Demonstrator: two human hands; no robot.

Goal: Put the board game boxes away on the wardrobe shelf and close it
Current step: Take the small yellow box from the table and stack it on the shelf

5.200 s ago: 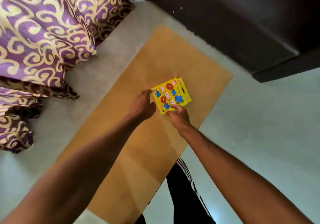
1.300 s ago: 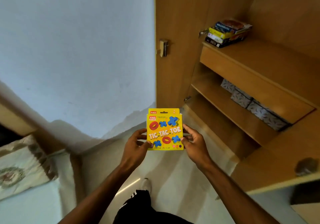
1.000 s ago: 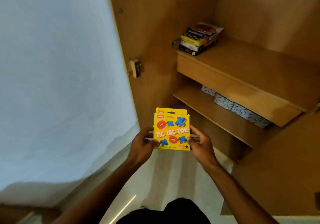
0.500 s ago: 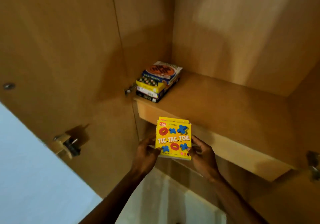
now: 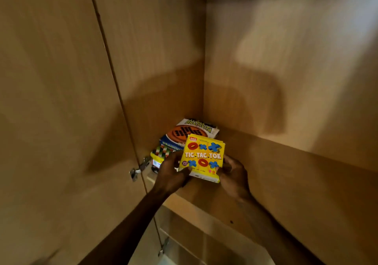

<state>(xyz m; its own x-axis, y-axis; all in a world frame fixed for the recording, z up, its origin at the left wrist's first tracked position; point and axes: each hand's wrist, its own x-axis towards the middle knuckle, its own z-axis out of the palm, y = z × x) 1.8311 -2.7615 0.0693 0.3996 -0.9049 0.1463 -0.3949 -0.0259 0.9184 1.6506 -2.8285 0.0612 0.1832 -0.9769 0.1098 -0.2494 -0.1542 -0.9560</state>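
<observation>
**Tic-tac-toe box held over the shelf, beside the stack**

Both hands hold a yellow tic-tac-toe box [image 5: 202, 157] in front of the open wardrobe. The left hand [image 5: 170, 174] grips its lower left edge, fingers curled around the side and thumb on the front face. The right hand [image 5: 233, 172] grips the lower right corner the same way, fingers closed on the edge. The box is tilted, its printed face up and toward the camera, with red rings, blue crosses and the words TIC TAC TOE readable. A second yellow edge shows just behind its top; whether this is a second box or a hang tab cannot be told.

The box hovers above the front part of the wooden shelf [image 5: 286, 174], near the shelf's left end. Whether its bottom edge touches the shelf is hidden by the hands.

Just behind and left of it, a stack of game boxes [image 5: 184, 135] lies flat in the shelf's left rear corner, against the side panel. The top box shows an orange round board with dark dots. Lower ones, blue and yellow, are partly covered by the held box and the left hand.

The wardrobe door [image 5: 53, 121] stands open on the left, with a metal hinge [image 5: 139, 168] showing beside the stack at shelf level.
</observation>
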